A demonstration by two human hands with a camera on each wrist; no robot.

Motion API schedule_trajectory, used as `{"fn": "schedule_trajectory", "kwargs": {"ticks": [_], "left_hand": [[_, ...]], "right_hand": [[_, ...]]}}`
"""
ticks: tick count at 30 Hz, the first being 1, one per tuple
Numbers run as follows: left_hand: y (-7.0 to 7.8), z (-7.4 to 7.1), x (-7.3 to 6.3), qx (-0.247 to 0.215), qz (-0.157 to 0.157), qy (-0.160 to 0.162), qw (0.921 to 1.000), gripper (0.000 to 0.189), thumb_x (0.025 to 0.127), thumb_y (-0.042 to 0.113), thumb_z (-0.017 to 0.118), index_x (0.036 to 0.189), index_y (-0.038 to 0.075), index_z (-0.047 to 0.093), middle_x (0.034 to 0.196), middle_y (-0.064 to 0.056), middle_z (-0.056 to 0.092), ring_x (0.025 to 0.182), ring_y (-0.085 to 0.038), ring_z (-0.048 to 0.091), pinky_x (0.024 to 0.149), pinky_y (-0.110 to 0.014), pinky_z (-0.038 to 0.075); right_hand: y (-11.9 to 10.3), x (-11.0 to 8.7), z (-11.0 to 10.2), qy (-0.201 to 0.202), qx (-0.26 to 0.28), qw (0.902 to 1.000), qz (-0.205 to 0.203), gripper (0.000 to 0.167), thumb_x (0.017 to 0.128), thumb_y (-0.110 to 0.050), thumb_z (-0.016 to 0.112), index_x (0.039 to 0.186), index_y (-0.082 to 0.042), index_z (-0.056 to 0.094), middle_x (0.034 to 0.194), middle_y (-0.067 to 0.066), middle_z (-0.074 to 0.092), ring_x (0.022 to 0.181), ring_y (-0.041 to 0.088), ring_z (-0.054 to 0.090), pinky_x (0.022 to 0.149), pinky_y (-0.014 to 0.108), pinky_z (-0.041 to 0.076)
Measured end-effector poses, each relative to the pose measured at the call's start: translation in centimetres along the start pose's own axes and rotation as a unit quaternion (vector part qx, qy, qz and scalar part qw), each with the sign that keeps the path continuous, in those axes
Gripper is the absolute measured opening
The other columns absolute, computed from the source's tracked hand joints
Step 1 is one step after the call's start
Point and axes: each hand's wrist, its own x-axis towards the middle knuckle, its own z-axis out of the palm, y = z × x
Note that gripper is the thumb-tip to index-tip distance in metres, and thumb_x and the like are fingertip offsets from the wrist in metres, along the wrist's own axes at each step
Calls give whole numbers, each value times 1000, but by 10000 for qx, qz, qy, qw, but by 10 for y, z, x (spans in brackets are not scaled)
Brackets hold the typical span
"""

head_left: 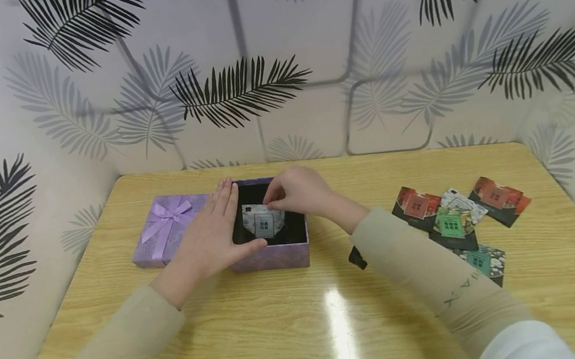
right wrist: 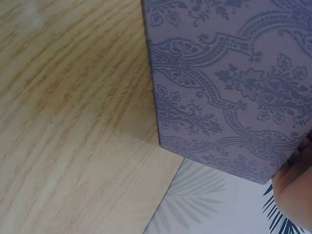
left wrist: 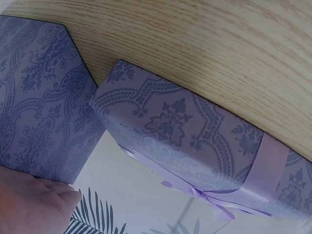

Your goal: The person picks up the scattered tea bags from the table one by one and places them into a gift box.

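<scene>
An uncovered purple patterned box (head_left: 275, 258) with a black inside stands on the table, left of centre in the head view. My right hand (head_left: 296, 190) reaches over its right side and pinches the top edge of a grey-white sachet (head_left: 264, 223) with dark lettering inside the box. Along the box's left rim lies my left hand (head_left: 210, 231), fingers straight, thumb spread towards the front rim. Only the box's outer wall (right wrist: 229, 87) and part of the right hand (right wrist: 295, 190) show in the right wrist view. The sachet's bottom edge meets the dark interior.
The purple lid (head_left: 195, 204) with a ribbon bow lies left of the box. On the right are several sachets, including red ones (head_left: 497, 198), a green-labelled one (head_left: 450, 226) and a teal-labelled one (head_left: 480, 264). A black item (head_left: 357, 258) is partly hidden by the right sleeve. A patterned wall stands behind.
</scene>
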Motion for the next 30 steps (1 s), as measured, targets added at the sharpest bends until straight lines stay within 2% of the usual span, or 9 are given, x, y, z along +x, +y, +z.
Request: {"fn": "schedule_trajectory", "kwargs": {"ticks": [4,8,17,24,30], "left_hand": [[0,0,0,-25,-33,21,10000,125,92,78,60,168,-4,5,178,-23,3,167,-37,5,136,-50,19],[0,1,0,-54,-76,12,10000,124,92,78,60,168,-4,6,178,-23,3,167,-37,6,136,-50,20],[1,0,1,-31,-99,3,9999,125,92,78,61,168,-5,7,178,-24,4,167,-38,7,136,-50,20],[1,0,2,88,-39,-2,10000,125,92,79,59,168,-5,6,178,-24,3,167,-38,6,136,-50,18],[2,0,-1,67,-53,-37,10000,124,93,79,58,168,-4,4,178,-23,2,167,-37,5,136,-50,17]], "right_hand": [[2,-1,-1,112,168,9998,29,17,99,-20,77,113,-12,84,111,2,83,101,18,78,91,35,63],[5,-3,-1,322,629,9975,71,20,99,-17,77,117,-10,83,116,4,82,105,21,79,94,37,63],[20,-14,-13,672,1830,9805,252,23,99,-13,76,119,-3,80,116,10,82,103,25,79,93,38,64],[39,-33,-34,1018,1993,9734,492,24,98,-11,77,119,-1,80,115,15,82,101,28,79,89,36,64],[58,-57,-50,1256,1903,9702,823,24,99,-12,76,121,-5,80,118,16,80,103,30,77,91,41,63]]}}
